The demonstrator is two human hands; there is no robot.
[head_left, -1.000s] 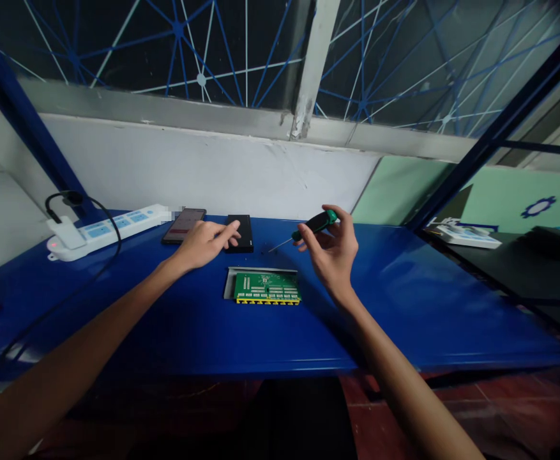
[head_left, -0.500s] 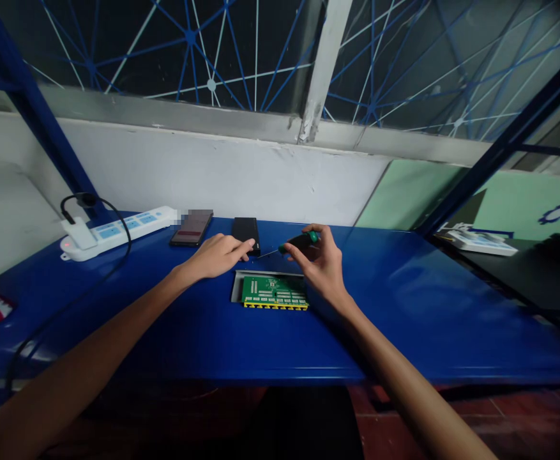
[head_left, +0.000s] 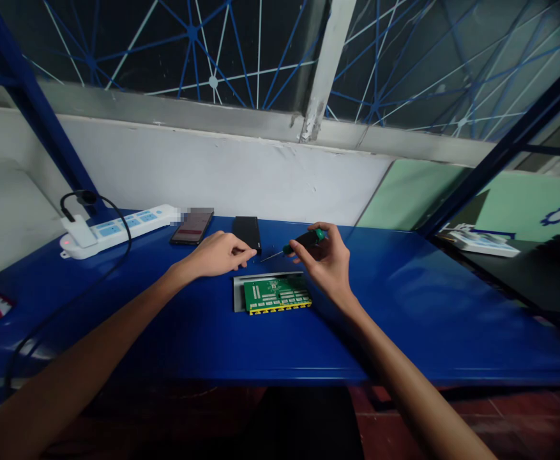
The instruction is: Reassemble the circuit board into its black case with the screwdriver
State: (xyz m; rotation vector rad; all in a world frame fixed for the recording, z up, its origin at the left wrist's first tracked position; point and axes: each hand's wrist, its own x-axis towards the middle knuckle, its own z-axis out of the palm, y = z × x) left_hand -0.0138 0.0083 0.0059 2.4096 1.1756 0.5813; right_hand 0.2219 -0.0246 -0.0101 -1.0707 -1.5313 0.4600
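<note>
A green circuit board [head_left: 276,295] with a yellow front edge lies in a grey metal tray [head_left: 238,294] on the blue table [head_left: 404,306]. My right hand [head_left: 325,262] is closed on a green-and-black screwdriver [head_left: 302,241], whose thin shaft points left toward my left hand. My left hand [head_left: 217,254] hovers just behind the board, thumb and forefinger pinched together near the screwdriver's tip; what they hold is too small to make out. A black box [head_left: 247,231] lies just beyond my left fingers.
A phone [head_left: 192,226] lies at the back, left of the black box. A white power strip [head_left: 117,230] with a plugged-in adapter and black cable sits at the far left. A white wall runs behind the table. Another dark desk with items stands to the right.
My right hand lowered the screwdriver toward the board, then lifted it slightly. My left fingers drew into a pinch near the tip. The board now sits slightly turned in its tray.
</note>
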